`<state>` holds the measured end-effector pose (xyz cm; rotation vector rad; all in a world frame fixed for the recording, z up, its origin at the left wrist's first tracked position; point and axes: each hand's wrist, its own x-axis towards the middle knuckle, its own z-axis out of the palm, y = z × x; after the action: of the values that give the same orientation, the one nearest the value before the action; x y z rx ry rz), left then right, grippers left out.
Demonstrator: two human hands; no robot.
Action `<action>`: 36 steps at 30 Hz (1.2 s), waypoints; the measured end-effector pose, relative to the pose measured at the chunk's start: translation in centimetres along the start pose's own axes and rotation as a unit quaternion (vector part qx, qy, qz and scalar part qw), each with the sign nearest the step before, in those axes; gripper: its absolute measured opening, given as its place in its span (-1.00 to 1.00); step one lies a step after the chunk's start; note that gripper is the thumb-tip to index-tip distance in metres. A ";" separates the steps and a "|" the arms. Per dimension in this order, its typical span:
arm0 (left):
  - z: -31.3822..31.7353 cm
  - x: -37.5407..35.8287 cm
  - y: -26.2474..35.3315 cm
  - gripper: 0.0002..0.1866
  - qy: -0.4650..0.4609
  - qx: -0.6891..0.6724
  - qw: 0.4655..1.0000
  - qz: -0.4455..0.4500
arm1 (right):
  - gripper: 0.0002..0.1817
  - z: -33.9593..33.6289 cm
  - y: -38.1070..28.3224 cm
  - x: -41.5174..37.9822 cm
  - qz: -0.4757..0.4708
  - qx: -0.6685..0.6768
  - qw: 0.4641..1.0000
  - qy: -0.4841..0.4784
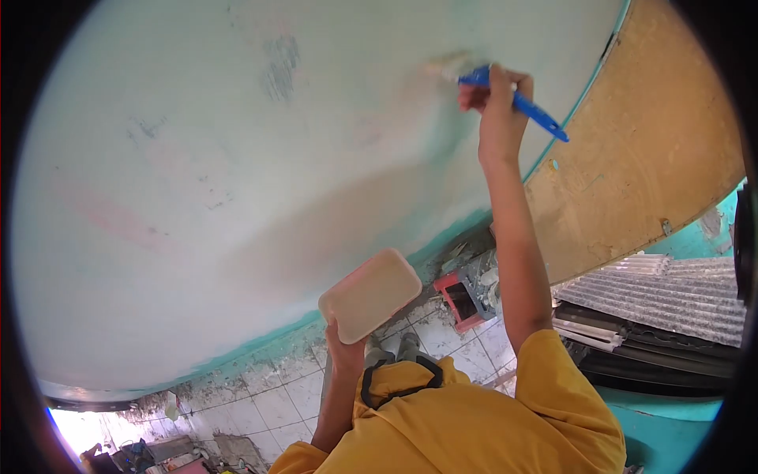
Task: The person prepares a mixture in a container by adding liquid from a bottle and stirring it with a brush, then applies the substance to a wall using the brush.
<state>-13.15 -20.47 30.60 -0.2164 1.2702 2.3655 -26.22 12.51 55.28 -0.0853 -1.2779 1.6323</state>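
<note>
My right hand [499,99] is closed around the blue handle of a paintbrush [545,122], raised against the upper right of the wall. The pale bristles are blurred and appear to touch the wall [237,197], which is whitish with a turquoise band along its bottom and grey and pinkish patches. Low in front of my body, my left hand [344,347] grips a shallow rectangular plastic tub [371,296] by its near left corner. A pale, cream-coloured surface shows inside the tub's rim. The left fingers under the tub are hidden.
A tan wooden panel [632,142] adjoins the wall on the right. Below it lie stacked corrugated sheets [663,296]. A red-and-grey stool-like object [466,300] stands by the wall's foot on the dirty tiled floor [276,403]. Assorted clutter [158,458] lies at the lower left.
</note>
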 end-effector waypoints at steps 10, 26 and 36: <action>0.5 -1.0 0.4 -0.41 0.036 0.014 0.999 0.000 | -0.72 -12.6 20.2 -15.6 0.150 -0.035 0.984 0.091; 1.1 -0.9 0.7 -0.40 0.026 -0.022 0.999 -0.036 | -0.71 -3.5 6.6 -3.6 0.029 0.078 0.996 0.016; 0.2 -0.9 0.8 -0.39 0.038 -0.016 0.999 -0.021 | -0.72 -13.3 20.2 -15.2 0.204 -0.071 0.974 0.065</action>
<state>-12.74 -20.97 31.58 -0.3430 1.2517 2.3629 -24.30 12.20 26.76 -0.5665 -1.3325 1.8394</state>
